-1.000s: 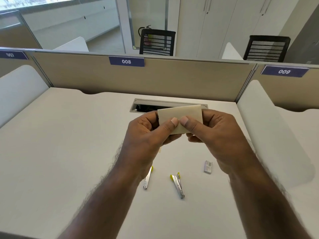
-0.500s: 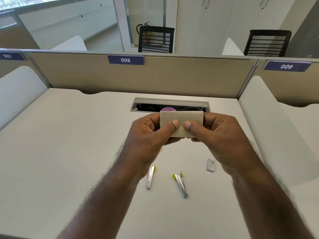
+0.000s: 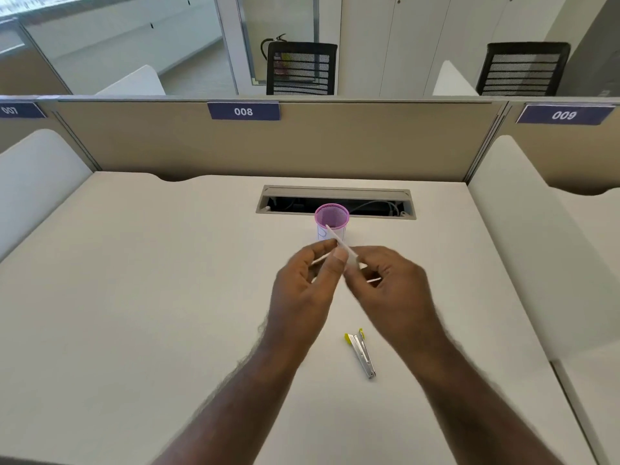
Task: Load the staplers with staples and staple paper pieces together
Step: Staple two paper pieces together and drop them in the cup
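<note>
Room: open office, glass partition and window at the back left, pale cabinet doors behind, two black mesh-backed chairs beyond the divider
Divider: tan panel along the far edge of the desk, with white curved side screens left and right
Desk: off-white top, a grey-framed cable slot set into it near the far edge, cables visible inside
Writing: blue tags on the divider read "008" in the middle, "007" at far left and "009" at right, the side ones seen at an angle
Left hand: raised over the middle of the desk, thumb and fingers pinching the paper pieces
Right hand: just beside the left, fingers curled at the same paper; blurred, so the grip itself is hard to make out
Pen holder: pink mesh cup standing upright just in front of the cable slot, behind the hands
Paper pieces: thin and pale, seen almost edge-on, slanting up from between the two hands toward the cup
Stapler: small silver one with yellow ends, lying hinged open on the desk nearer the person, between the forearms, apart from both hands
</note>
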Demonstrator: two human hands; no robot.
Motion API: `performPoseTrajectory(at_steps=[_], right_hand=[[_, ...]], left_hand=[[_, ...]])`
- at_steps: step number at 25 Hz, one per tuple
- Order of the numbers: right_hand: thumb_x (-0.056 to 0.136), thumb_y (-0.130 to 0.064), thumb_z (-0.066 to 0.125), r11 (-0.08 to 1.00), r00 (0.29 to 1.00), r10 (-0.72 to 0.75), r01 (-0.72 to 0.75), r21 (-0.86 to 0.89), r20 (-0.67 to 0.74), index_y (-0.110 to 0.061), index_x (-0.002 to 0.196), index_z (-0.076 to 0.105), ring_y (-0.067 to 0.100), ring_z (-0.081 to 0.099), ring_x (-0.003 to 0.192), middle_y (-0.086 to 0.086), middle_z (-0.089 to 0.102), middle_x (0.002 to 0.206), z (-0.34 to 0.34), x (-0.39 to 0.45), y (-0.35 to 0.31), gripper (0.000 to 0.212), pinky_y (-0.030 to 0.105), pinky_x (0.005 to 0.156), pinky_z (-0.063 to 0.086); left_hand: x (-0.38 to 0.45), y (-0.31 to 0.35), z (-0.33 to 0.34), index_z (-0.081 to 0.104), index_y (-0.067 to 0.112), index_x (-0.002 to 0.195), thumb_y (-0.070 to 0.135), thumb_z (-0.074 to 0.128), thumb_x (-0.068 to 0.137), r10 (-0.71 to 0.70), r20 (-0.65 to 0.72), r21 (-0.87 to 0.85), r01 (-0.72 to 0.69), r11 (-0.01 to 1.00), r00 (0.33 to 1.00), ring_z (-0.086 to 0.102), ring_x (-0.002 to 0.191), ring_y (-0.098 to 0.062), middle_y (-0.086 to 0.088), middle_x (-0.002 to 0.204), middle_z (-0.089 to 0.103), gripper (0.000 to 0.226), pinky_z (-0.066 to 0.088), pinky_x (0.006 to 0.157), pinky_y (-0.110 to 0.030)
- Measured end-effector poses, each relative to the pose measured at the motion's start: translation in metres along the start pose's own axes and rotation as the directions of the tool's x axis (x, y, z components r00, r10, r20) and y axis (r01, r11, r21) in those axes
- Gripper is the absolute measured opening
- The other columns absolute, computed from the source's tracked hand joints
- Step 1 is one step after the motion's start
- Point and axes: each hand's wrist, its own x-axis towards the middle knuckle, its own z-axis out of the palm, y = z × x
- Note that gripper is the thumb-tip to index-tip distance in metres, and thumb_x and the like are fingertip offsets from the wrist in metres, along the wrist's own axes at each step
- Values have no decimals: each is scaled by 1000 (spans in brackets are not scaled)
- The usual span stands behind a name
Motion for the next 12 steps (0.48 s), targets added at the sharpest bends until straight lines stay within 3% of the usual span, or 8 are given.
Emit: performPoseTrajectory(at_steps=[2,4,7,9,12], right_hand=[[86,-26,70,998,986,15,-6,-57,165,-32,122,66,-2,66,88,-19,62,117,10,-7,7,37,12,73,52],[85,-33,70,989,969,37,0,-151,244,-37,127,59,1,63,97,-23,54,123,17,-11,16,44,18,80,52],[86,-27,71,993,987,84,-72,-94,134,-33,118,63,2,62,101,-19,54,118,22,-8,29,33,18,77,53],[87,-22,71,981,980,192,-193,14,58,-31,115,60,2,62,103,-16,55,117,23,-1,39,32,14,74,52],[90,-17,68,915,926,355,-372,158,127,-27,117,61,12,67,99,-10,64,115,29,12,56,29,26,83,56]], left_hand=[[2,-9,-2,66,23,118,32,62,93,-57,104,-58,63,996,993,70,94,-1,13,104,74,27,52,73,-12],[8,-20,-7,67,23,116,25,62,94,-87,79,23,86,996,993,70,91,-4,9,101,75,23,55,76,-18],[20,-37,-18,70,17,104,6,53,93,-207,33,16,206,978,978,71,91,-17,-4,100,75,23,59,81,-30],[27,-44,-26,68,14,102,3,50,94,-293,109,-7,296,955,950,72,92,-25,-12,104,72,22,60,81,-33],[39,-56,-36,67,13,102,4,50,96,-331,241,43,330,943,912,73,91,-29,-12,102,71,20,60,82,-37]])
